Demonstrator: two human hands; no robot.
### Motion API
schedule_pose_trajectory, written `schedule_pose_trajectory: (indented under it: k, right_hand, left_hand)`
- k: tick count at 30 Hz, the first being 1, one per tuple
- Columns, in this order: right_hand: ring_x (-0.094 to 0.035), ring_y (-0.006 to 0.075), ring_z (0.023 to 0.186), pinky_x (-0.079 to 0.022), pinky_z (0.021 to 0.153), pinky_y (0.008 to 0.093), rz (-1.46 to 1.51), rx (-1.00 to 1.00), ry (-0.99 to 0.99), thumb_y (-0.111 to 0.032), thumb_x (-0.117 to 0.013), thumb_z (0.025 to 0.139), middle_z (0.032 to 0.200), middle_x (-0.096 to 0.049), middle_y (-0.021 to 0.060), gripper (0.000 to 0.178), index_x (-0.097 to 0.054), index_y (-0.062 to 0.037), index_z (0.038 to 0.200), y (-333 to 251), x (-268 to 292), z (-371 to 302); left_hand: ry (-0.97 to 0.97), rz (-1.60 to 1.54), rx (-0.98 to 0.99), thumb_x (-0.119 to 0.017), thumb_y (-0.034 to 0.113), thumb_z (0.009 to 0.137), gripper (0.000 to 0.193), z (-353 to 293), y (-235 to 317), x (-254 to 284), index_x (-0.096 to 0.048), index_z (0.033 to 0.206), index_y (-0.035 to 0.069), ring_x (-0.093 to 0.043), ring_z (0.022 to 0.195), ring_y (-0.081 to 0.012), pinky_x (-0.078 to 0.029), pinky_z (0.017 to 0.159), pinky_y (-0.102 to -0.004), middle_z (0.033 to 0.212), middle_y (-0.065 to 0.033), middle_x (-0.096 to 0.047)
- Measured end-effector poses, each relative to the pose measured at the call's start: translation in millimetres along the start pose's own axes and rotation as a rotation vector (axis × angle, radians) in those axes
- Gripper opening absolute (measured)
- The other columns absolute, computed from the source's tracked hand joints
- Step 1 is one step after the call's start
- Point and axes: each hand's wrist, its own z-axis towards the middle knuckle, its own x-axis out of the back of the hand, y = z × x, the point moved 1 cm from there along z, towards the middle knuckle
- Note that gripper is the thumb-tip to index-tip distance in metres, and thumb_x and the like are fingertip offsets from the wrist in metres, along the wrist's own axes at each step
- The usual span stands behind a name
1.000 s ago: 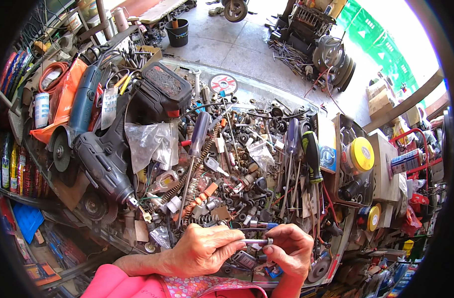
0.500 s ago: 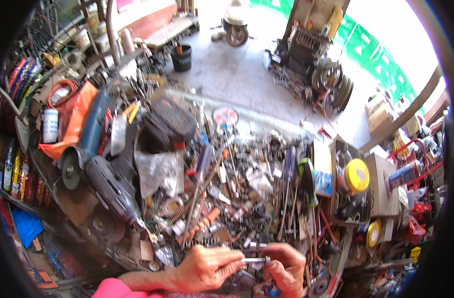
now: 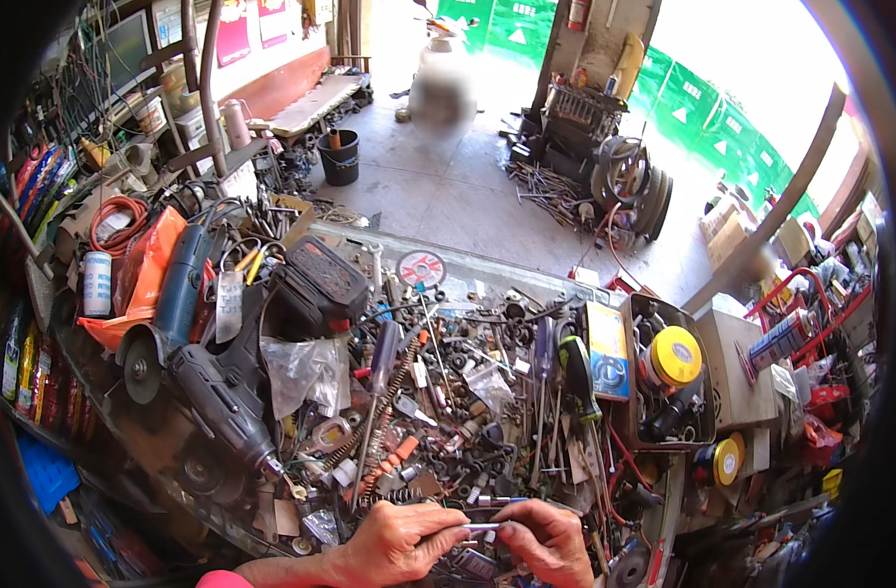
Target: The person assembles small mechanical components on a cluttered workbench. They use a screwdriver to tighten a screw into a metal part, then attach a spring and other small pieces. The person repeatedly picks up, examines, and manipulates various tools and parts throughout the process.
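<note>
Low in the head view, both hands are pinched together over the littered bench. My left hand (image 3: 394,544) comes in from the lower left, its thumb and fingers closed on one end of a slim, pale metal rod (image 3: 482,526). From the right, my right hand (image 3: 548,542) grips the rod's other end between thumb and forefinger. Only a short length shows between the fingertips, so its exact kind stays unclear. Just beyond the hands lie a dark coil spring (image 3: 397,496) and loose small parts.
At left lie a grey power drill (image 3: 222,397), an angle grinder (image 3: 178,284) and a clear plastic bag (image 3: 306,374). Screwdrivers, including a green-and-black one (image 3: 579,377), lie across the parts heap. A metal bin (image 3: 714,416) with a yellow-lidded tub (image 3: 675,356) stands at right.
My view has tipped upward, showing more of the far floor. My right fingertips have come closer to my left ones, and less of the rod shows between them.
</note>
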Motion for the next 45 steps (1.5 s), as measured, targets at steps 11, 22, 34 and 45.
schedule_pose_trajectory:
  k: [11,22,34,45]
  right_hand:
    - [-0.056,0.0035,0.065,-0.043,0.057,0.0178,0.116,-0.063,0.045,-0.004,-0.07,0.086,0.078,-0.064,-0.0003,0.022,-0.065,0.0031,0.107,-0.3,2.4,-6.6]
    - [-0.053,0.0025,0.059,-0.042,0.052,0.0203,0.047,0.055,-0.111,-0.016,-0.067,0.091,0.073,-0.062,-0.001,0.025,-0.063,0.0013,0.108,-21.9,0.3,2.7]
    - [-0.049,0.0005,0.059,-0.037,0.05,0.0183,-0.263,0.239,-0.107,-0.011,-0.075,0.084,0.071,-0.06,-0.0031,0.026,-0.065,0.0005,0.105,-37.2,-3.7,-2.8]
    - [-0.054,0.0016,0.065,-0.041,0.055,0.0169,0.057,0.058,-0.051,-0.015,-0.069,0.09,0.079,-0.065,-0.0007,0.029,-0.061,0.0011,0.113,-35.1,18.9,-23.8]
  left_hand:
    - [0.003,-0.01,0.028,-0.069,0.004,0.086,0.011,-6.6,-3.7,-1.0,-0.068,0.095,-0.002,-0.058,0.051,-0.0131,-0.042,0.046,-0.0268,0.067,-0.0093,-0.062]
    - [0.066,-0.008,0.079,-0.07,0.004,0.085,0.012,-13.8,4.5,12.7,-0.067,0.095,-0.001,-0.059,0.057,-0.0182,-0.045,0.052,-0.0289,0.072,-0.0106,-0.063]
    - [0.077,0.107,0.017,-0.071,0.005,0.083,0.013,-22.9,12.0,20.9,-0.067,0.094,-0.002,-0.063,0.059,-0.0238,-0.047,0.053,-0.0307,0.075,-0.0136,-0.065]
    - [0.083,0.132,-0.06,-0.071,0.007,0.084,0.015,-10.2,27.3,-7.5,-0.067,0.095,-0.002,-0.063,0.06,-0.0269,-0.048,0.052,-0.0324,0.077,-0.0153,-0.066]
